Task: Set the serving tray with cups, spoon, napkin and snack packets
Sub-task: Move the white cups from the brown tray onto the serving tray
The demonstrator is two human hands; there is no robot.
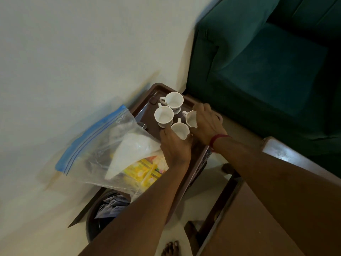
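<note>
A dark brown serving tray [147, 109] holds several white cups at its far end. Two of them stand free: one [173, 101] at the back and one [163, 115] left of centre. My left hand [174, 147] is closed around the nearest cup [180, 129]. My right hand [207, 124] grips the right-hand cup [191, 118] from its right side. A clear zip bag [103, 146] with a blue seal lies over the tray's left part, holding a white napkin [132, 154] and yellow snack packets [145, 170]. No spoon shows clearly.
A green sofa [267, 67] fills the upper right. A brown wooden table [258, 209] sits at the lower right. A dark round bin [103, 211] with dark wrappers stands below the tray. The pale wall is on the left. A bare foot [170, 248] shows at the bottom.
</note>
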